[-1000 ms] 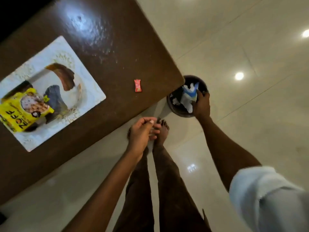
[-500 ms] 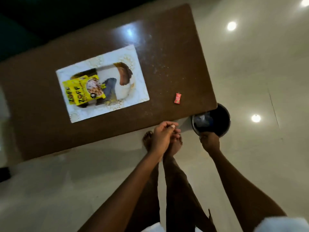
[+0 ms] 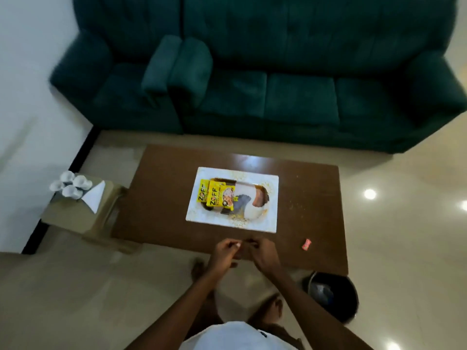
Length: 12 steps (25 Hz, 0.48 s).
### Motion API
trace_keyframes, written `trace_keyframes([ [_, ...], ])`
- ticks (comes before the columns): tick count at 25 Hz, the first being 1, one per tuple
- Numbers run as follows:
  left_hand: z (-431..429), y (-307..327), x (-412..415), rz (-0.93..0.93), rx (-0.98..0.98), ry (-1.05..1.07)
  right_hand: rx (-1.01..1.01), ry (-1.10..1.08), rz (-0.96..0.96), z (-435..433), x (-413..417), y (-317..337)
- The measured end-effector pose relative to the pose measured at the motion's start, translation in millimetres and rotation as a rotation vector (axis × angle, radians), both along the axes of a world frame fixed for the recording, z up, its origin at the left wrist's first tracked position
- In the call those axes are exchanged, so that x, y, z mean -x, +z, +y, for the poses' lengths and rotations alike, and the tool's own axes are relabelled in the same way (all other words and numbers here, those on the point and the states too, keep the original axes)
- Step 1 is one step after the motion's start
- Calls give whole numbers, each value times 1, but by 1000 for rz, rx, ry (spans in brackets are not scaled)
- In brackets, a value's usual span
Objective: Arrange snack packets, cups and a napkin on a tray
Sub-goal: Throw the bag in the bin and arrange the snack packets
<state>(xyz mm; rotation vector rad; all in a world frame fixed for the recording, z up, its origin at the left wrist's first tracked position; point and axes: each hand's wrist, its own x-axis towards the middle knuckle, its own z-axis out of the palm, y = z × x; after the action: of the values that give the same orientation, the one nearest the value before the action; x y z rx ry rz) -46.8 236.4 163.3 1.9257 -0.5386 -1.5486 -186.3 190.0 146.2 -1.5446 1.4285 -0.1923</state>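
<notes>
The right hand [image 3: 264, 253] has left the dark round bin [image 3: 336, 296] and met the left hand [image 3: 223, 253] over the brown wooden surface [image 3: 161, 198], fingers curled, grip unclear; yellow snack packets [image 3: 214, 197] lie on the white rectangular tray [image 3: 273, 210], white cups [image 3: 70, 184] wait aside.

Two yellow snack packets [image 3: 217, 197] overlap on the white tray [image 3: 273, 223]; four white cups [image 3: 70, 184] and a folded napkin [image 3: 94, 198] sit apart on a stool.
</notes>
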Motion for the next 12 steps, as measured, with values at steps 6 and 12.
trace_keyframes([
  [6, -52, 41, -108, 20, 212, -23, 125, -69, -113, -30, -112, 50],
  [12, -91, 64, -181, -1, 344, -175, 191, -220, -187, -68, -191, 77],
])
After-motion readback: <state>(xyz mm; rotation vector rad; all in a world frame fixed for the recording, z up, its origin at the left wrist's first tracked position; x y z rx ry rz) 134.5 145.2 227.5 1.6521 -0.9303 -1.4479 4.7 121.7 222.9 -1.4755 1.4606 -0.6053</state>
